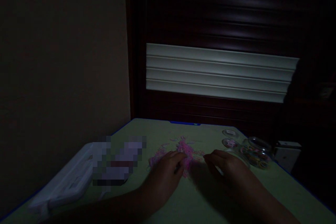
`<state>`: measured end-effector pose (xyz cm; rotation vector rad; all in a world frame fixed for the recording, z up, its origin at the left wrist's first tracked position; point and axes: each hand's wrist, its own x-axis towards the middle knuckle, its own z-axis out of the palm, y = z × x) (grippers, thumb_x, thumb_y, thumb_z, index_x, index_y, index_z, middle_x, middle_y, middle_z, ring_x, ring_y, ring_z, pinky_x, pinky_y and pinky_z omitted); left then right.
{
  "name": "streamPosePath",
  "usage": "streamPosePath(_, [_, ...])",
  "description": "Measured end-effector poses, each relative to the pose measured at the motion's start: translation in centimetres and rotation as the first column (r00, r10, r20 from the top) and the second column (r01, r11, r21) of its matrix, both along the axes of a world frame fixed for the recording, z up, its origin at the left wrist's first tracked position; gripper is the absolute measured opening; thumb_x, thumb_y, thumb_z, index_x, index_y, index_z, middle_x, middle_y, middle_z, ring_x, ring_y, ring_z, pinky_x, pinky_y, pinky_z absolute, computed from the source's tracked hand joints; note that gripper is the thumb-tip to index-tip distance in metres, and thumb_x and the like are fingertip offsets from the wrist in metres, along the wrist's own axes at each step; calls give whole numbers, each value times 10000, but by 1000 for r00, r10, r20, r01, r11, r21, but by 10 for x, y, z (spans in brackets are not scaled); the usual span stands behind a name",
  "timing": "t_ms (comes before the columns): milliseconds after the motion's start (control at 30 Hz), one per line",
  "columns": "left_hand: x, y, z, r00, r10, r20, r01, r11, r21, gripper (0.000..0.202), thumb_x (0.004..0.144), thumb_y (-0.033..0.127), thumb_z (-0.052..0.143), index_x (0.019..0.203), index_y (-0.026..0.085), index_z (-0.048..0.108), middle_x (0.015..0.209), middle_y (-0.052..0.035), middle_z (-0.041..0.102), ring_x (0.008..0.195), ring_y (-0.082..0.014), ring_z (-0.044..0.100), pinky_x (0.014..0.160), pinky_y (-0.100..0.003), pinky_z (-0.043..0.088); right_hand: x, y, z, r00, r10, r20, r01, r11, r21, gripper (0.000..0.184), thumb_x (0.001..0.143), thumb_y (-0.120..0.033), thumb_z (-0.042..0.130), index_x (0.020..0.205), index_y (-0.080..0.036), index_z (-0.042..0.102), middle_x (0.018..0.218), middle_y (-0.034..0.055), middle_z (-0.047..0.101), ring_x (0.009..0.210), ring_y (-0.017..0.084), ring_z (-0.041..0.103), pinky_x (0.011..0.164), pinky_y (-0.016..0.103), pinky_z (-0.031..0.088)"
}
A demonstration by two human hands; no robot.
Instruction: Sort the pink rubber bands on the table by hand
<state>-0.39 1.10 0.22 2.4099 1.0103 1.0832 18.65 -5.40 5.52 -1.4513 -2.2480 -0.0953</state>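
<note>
A loose pile of small pink bands (186, 159) lies in the middle of the table, with pale and mixed-colour pieces scattered around it. My left hand (170, 164) is at the pile's near left side, its fingers curled and thumb drawn in. To the right of the pile is my right hand (227, 164), fingers bent together with the tips pointing toward the bands. Dim light hides what, if anything, is between the fingers of either hand.
A clear jar (258, 152) of colourful bands stands on the right, beside a small dish (230, 143) and a clear lid (230, 132). On the left are a white case (65, 178) and a pixelated item (120, 161). A phone (287, 154) stands beyond the table's right edge.
</note>
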Motion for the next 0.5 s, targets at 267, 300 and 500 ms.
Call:
streamPosePath(267, [-1, -5, 8, 999, -1, 47, 1, 1000, 1, 159, 824, 116, 495, 855, 197, 629, 840, -9, 578, 793, -148, 545, 723, -247, 413, 0, -1, -1, 1000, 8, -16, -8, 1000, 24, 221, 826, -104, 397, 800, -184, 601, 773, 33, 577, 691, 141, 543, 630, 245, 387])
streamPosePath(300, [-1, -5, 9, 998, -2, 57, 2, 1000, -8, 148, 827, 130, 498, 848, 196, 629, 833, -8, 576, 779, -144, 548, 711, -243, 416, 0, -1, -1, 1000, 2, -16, -2, 1000, 25, 222, 827, -105, 395, 792, -183, 599, 774, 36, 578, 691, 142, 544, 629, 247, 388])
streamPosePath(500, [-1, -1, 9, 984, -2, 180, 23, 993, -117, 111, 805, 159, 528, 792, 186, 635, 773, 7, 599, 709, -127, 569, 639, -220, 434, -1, -1, 0, 1000, 15, -7, -14, 1000, 18, 200, 813, -117, 424, 796, -191, 609, 733, 26, 572, 640, 138, 534, 582, 243, 387])
